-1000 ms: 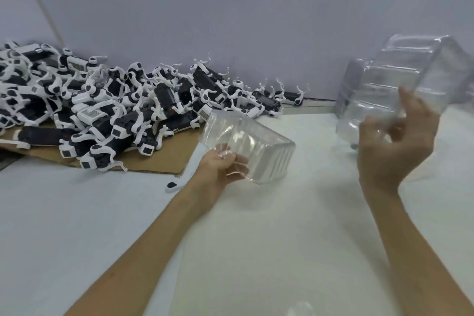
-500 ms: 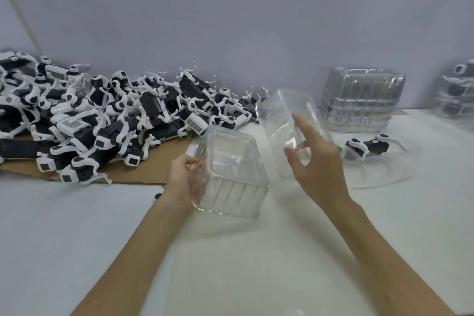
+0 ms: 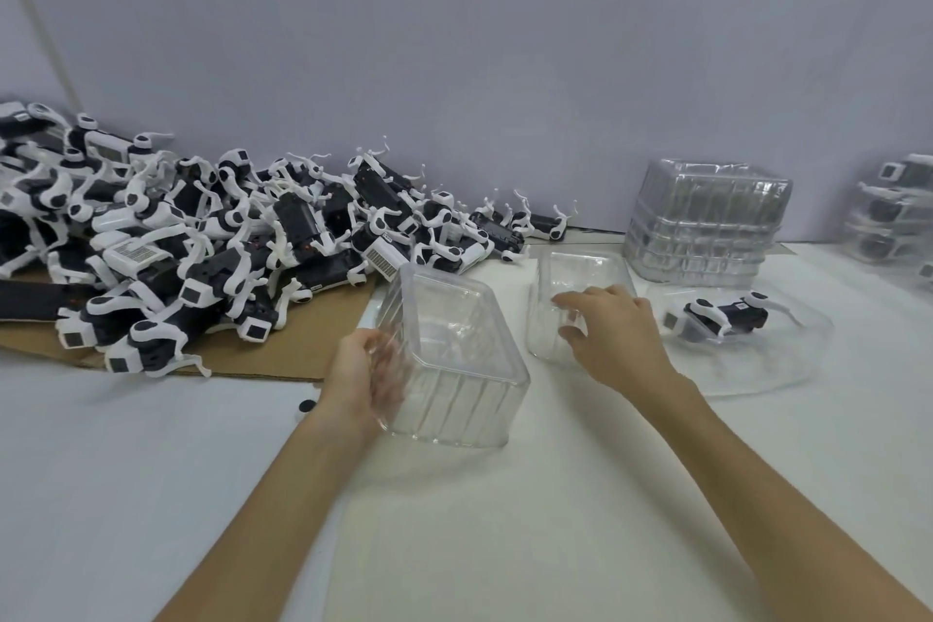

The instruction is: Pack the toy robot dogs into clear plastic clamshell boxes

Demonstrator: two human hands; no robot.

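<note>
A big heap of black-and-white toy robot dogs (image 3: 212, 242) lies on brown cardboard at the left. My left hand (image 3: 366, 376) grips the near-left wall of a clear plastic box half (image 3: 454, 369) that stands on the white table. My right hand (image 3: 613, 333) holds a second clear box half (image 3: 580, 278) just to the right, fingers curled over its near rim. One robot dog (image 3: 722, 316) lies in a clear tray at the right.
A stack of nested clear clamshell boxes (image 3: 707, 222) stands at the back right against the wall. Packed boxes (image 3: 893, 212) sit blurred at the far right edge. The cardboard sheet (image 3: 282, 349) reaches toward the left box. A small black dot (image 3: 306, 405) lies on the table.
My right hand has brought the second clear box half down from mid-air onto the table beside the first. My left hand has kept its hold and set its box upright.
</note>
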